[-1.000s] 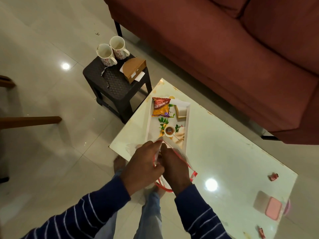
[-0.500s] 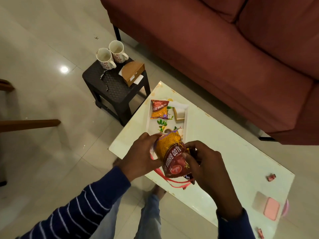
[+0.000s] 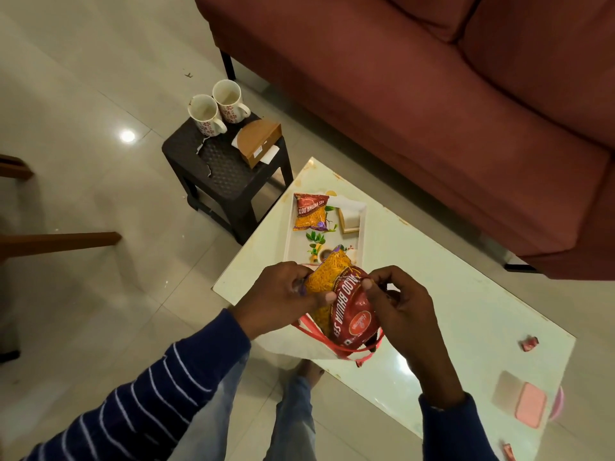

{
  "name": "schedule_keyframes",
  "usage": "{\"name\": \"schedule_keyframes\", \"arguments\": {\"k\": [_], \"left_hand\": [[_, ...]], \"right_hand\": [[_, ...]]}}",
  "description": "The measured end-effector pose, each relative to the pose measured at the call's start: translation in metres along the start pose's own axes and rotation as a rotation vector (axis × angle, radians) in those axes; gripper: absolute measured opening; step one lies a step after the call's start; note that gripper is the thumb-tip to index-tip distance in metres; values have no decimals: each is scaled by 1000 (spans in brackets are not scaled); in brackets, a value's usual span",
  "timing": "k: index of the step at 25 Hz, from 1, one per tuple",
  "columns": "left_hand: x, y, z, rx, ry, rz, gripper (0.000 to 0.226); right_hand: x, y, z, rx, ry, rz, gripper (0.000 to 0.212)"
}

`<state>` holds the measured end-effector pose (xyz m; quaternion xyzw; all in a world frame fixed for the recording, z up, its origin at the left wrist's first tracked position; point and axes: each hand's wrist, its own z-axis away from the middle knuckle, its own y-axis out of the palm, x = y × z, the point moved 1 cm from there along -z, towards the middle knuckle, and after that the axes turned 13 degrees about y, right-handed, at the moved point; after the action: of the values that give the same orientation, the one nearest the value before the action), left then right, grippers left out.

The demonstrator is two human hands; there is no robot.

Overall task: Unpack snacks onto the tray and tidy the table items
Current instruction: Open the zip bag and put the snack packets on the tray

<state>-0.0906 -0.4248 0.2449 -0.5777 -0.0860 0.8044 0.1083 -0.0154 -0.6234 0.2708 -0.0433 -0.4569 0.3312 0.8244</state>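
Note:
A red and orange snack packet [image 3: 346, 311] is held above the near edge of the white table [image 3: 449, 294]. My left hand [image 3: 283, 297] grips its orange end and my right hand [image 3: 399, 304] pinches its red end. Under the packet lies a white bag with red handles [image 3: 312, 347], partly hidden by my hands. Beyond them a white tray [image 3: 289, 241] holds a second snack packet [image 3: 311, 216], a small box [image 3: 349, 221] and a small cup [image 3: 324, 253] mostly hidden behind the held packet.
A black stool [image 3: 226, 174] left of the table carries two mugs [image 3: 216, 109] and a brown box [image 3: 258, 141]. A red sofa [image 3: 432, 94] runs behind the table. A pink case [image 3: 530, 409] and small red wrappers [image 3: 529, 344] lie at the table's right end.
My right hand drew the snack packet out of the white bag and lifted it; both hands now hold it higher over the bag. The view shifted slightly.

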Motion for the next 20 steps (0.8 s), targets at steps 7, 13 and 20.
{"name": "schedule_keyframes", "arguments": {"k": [7,13,20], "left_hand": [[-5,9,-1,-260,-135,348,47],[-3,6,-6,-322,-150,361,53],[23,-8,8,-394,-161,82,33]], "right_hand": [[8,2,-15,82,99,-247,51],[3,17,-33,34,213,-308,50],[-12,11,-115,135,374,-1068,39]]}}
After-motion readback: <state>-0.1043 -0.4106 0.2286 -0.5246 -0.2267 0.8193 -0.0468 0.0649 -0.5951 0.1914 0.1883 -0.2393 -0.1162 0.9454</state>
